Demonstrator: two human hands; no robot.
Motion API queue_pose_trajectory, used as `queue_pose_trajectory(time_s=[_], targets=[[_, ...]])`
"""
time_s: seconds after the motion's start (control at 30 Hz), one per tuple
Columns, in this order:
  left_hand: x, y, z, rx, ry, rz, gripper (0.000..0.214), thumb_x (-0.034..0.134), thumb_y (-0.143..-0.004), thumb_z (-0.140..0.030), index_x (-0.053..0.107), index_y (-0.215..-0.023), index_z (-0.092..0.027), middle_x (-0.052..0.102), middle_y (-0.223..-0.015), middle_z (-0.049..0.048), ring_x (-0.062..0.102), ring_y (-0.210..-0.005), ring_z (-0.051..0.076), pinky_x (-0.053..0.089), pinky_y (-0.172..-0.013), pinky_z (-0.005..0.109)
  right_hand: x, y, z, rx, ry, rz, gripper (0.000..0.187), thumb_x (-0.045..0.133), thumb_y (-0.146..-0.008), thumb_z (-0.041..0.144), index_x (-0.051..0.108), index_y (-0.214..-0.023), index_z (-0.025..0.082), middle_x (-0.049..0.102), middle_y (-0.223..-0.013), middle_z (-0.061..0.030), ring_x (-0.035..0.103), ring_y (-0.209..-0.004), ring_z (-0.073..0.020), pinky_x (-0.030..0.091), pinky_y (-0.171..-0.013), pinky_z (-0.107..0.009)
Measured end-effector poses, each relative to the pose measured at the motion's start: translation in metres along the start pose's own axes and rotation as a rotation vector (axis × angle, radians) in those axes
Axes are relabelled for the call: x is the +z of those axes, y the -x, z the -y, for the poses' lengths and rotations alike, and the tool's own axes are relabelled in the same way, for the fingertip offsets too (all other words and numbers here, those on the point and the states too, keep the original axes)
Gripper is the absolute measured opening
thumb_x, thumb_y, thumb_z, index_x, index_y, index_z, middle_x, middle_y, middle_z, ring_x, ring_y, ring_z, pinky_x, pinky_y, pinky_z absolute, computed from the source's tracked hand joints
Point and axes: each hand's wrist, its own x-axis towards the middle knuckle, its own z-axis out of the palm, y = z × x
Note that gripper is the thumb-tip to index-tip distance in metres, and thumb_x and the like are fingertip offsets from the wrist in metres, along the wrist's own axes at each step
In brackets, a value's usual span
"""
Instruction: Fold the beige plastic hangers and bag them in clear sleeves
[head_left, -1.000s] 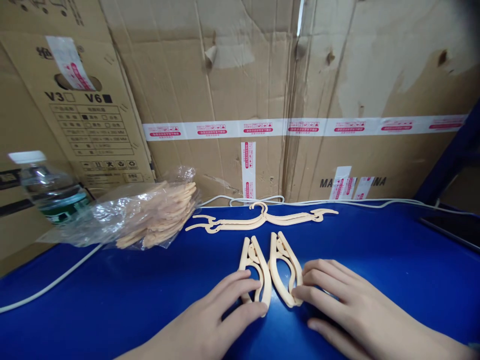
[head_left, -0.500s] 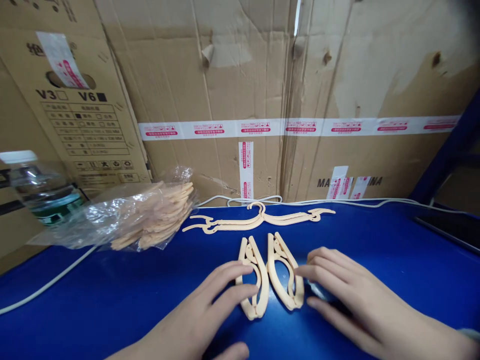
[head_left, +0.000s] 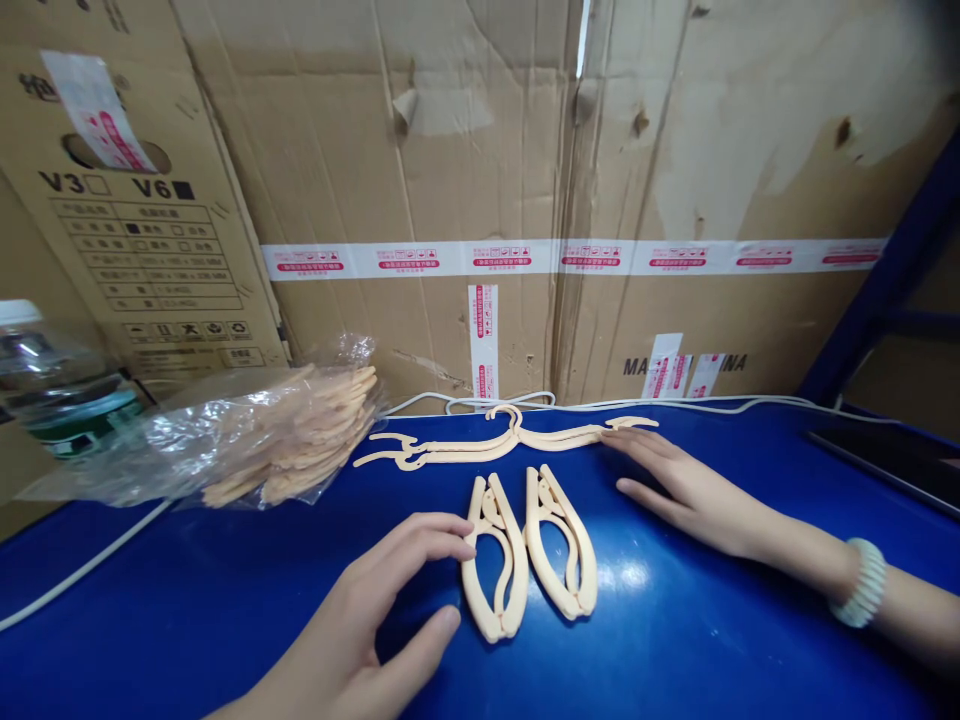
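Two folded cream plastic hangers lie side by side on the blue table. My left hand [head_left: 382, 610] is at the left folded hanger [head_left: 514, 590], fingertips at its outer edge and thumb apart from the fingers. The right folded hanger [head_left: 587, 560] has no hand on it. Behind them lie unfolded cream hangers [head_left: 465, 450], close together with their hooks pointing away from me. My right hand [head_left: 682, 490] reaches to the right end of these unfolded hangers. Its fingers are stretched out, the fingertips at the arm's end; whether they press on it I cannot tell.
At the left, a clear plastic bag [head_left: 247, 420] holds several more cream hangers beside a water bottle [head_left: 67, 400]. A white cable [head_left: 720, 402] runs along the back below the cardboard [head_left: 420, 180]. A dark flat device [head_left: 885, 465] lies at the right edge of the blue table [head_left: 660, 650].
My right hand has moved from beside the right folded hanger up and away to the unfolded hangers. My left hand has drawn slightly left, off the middle of the left folded hanger.
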Motion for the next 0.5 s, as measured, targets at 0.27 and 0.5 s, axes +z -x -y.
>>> queue_pose_trajectory(time_s=[0.27, 0.5], targets=[[-0.0017, 0.0017, -0.0016, -0.002, -0.022, 0.022, 0.028, 0.056, -0.091, -0.023, 0.063, -0.117, -0.032, 0.064, -0.132, 0.0040, 0.064, -0.119, 0.023, 0.051, -0.102, 0.034, 0.0001, -0.0017, 0.0003, 0.074, -0.004, 0.197, 0.082, 0.026, -0.097, 0.065, 0.016, -0.158, 0.010, 0.011, -0.164, -0.0123, -0.001, -0.149, -0.0378, 0.011, -0.119, -0.063], [-0.0001, 0.0001, -0.0010, 0.020, -0.032, 0.001, 0.028, 0.057, -0.090, -0.022, 0.062, -0.115, -0.034, 0.066, -0.129, 0.0011, 0.066, -0.115, 0.020, 0.053, -0.099, 0.031, 0.0036, -0.0059, -0.0068, -0.022, 0.044, 0.045, 0.058, 0.039, -0.100, 0.050, 0.046, -0.146, 0.016, 0.046, -0.151, -0.0153, 0.031, -0.144, -0.0365, 0.027, -0.116, -0.061]])
